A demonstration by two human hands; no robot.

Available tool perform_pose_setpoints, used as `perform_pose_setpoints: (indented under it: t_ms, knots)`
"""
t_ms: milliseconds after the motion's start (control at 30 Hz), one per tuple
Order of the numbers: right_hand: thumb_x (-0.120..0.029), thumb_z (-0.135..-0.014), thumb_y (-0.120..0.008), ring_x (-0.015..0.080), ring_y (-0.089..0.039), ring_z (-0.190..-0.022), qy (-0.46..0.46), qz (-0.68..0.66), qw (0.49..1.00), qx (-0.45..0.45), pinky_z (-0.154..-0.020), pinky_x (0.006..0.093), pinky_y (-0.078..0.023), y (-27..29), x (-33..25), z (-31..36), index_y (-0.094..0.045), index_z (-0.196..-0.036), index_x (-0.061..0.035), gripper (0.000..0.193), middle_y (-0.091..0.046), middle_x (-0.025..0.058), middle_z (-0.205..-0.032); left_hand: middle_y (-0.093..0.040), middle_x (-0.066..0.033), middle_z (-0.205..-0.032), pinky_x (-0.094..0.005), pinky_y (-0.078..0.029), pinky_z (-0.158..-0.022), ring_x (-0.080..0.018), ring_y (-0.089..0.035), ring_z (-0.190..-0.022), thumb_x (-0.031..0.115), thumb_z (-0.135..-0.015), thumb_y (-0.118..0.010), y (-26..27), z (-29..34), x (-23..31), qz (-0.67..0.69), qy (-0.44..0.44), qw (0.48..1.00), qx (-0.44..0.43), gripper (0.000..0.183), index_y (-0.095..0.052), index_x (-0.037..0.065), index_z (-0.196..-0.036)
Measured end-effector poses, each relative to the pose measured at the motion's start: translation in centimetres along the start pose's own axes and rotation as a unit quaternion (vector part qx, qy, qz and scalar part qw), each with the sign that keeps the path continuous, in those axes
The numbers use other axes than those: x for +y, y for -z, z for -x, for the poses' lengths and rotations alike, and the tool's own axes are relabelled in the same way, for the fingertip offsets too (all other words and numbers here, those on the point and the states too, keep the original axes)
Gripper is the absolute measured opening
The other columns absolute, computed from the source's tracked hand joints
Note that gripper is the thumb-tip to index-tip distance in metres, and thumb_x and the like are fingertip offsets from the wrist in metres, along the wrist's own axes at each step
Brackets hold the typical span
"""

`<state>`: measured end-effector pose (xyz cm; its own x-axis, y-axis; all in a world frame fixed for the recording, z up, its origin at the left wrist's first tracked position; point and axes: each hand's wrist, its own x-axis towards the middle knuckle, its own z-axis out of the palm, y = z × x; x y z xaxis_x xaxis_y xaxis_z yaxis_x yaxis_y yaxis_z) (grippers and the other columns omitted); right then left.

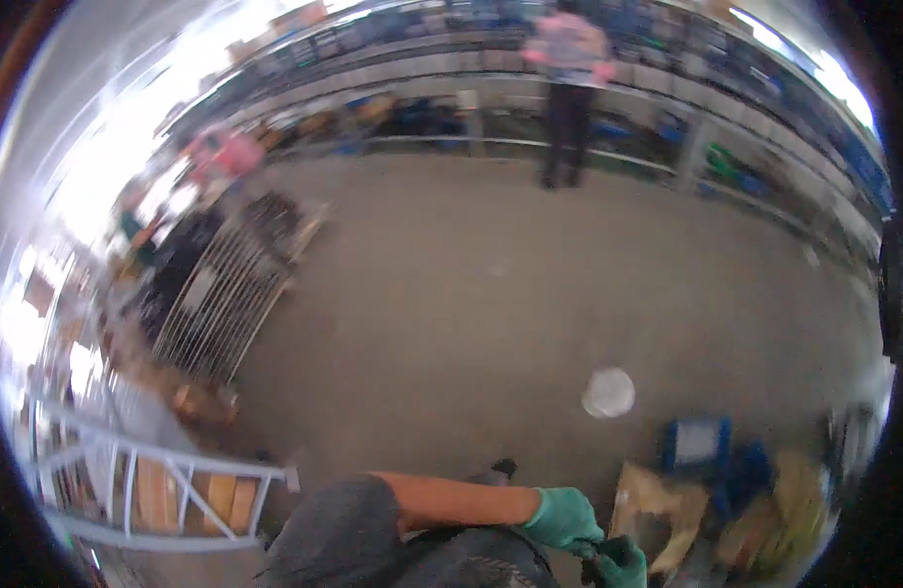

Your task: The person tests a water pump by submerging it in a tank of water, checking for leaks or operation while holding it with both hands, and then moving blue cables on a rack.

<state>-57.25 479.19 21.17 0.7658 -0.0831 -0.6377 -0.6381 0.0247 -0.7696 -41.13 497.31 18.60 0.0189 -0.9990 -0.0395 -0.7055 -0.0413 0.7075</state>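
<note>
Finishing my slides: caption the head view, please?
Green-gloved left hand and right hand close together near brown cardboard; a person stands beyond.

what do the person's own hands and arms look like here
The left hand and right hand each wear a green glove. A dark grey sleeve leaves the left forearm bare. The right arm is out of view; blur hides any markings.

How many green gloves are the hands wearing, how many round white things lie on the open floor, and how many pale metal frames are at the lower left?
Green gloves: 2
Round white thing: 1
Pale metal frame: 1
Total: 4
</note>
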Motion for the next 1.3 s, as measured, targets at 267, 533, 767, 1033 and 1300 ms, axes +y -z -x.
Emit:
perform_pose_setpoints:
  t_ms: [267, 533, 767, 1033, 1300]
  knots:
    - [-0.001, -0.094, -0.057, 0.0221, -0.056, -0.070, 0.235, 0.308, 0.899, -0.203, -0.070, 0.0378, -0.047, -2.3, -11.3, -15.3, -0.064, -0.097, 0.0019, 0.008, -0.063, 0.0119, -0.084, -0.068, -0.0173, -0.082, -0.0505, -0.051, -0.069, -0.0421, -0.065, -0.080, 0.041, -0.089, -0.062, 5.3, 6.2, -7.4, 0.039, 0.142, 0.961, 0.235, 0.032, -0.066, 0.010, -0.092]
    - [-0.011, -0.091, -0.065, 0.0197, -0.054, -0.070, 0.019, 0.139, 0.956, -0.257, -0.060, 0.0372, -0.046, -3.9, -24.8, -26.3, -0.059, -0.109, 0.0001, 0.022, -0.062, 0.0075, -0.086, -0.067, -0.0173, -0.082, -0.0497, -0.050, -0.067, -0.0417, -0.064, -0.079, 0.041, -0.088, -0.062, 15.8, 5.7, -15.7, -0.053, 0.174, 0.949, 0.258, 0.031, -0.067, 0.010, -0.092]
    - [-0.005, -0.089, -0.064, 0.0188, -0.057, -0.071, 0.096, 0.173, 0.935, -0.295, -0.060, 0.0347, -0.046, -0.2, -32.1, -37.7, -0.058, -0.110, 0.0031, 0.023, -0.063, 0.0129, -0.093, -0.066, -0.0206, -0.083, -0.0486, -0.048, -0.064, -0.0440, -0.059, -0.076, 0.042, -0.092, -0.058, 26.4, 2.2, -22.9, 0.052, 0.199, 0.938, 0.278, 0.036, -0.069, 0.008, -0.091]
    - [-0.004, -0.090, -0.059, 0.0194, -0.056, -0.067, 0.091, 0.159, 0.962, -0.202, -0.059, 0.0338, -0.045, 2.5, -41.7, -47.0, -0.061, -0.105, 0.0048, 0.017, -0.064, 0.0111, -0.080, -0.061, -0.0244, -0.077, -0.0468, -0.044, -0.060, -0.0428, -0.052, -0.066, 0.037, -0.094, -0.062, 35.8, -3.1, -34.4, 0.274, 0.072, 0.895, 0.344, 0.035, -0.069, 0.002, -0.095]
    - [-0.002, -0.091, -0.059, 0.0210, -0.062, -0.078, 0.141, 0.152, 0.978, 0.016, -0.071, 0.0362, -0.051, 8.1, -52.2, -57.2, -0.067, -0.113, 0.0032, 0.024, -0.070, 0.0092, -0.095, -0.070, -0.0170, -0.084, -0.0384, -0.049, -0.069, -0.0278, -0.059, -0.071, 0.037, -0.096, -0.061, 49.5, -14.3, -51.6, 0.334, -0.006, 0.915, 0.227, 0.036, -0.071, 0.002, -0.097]
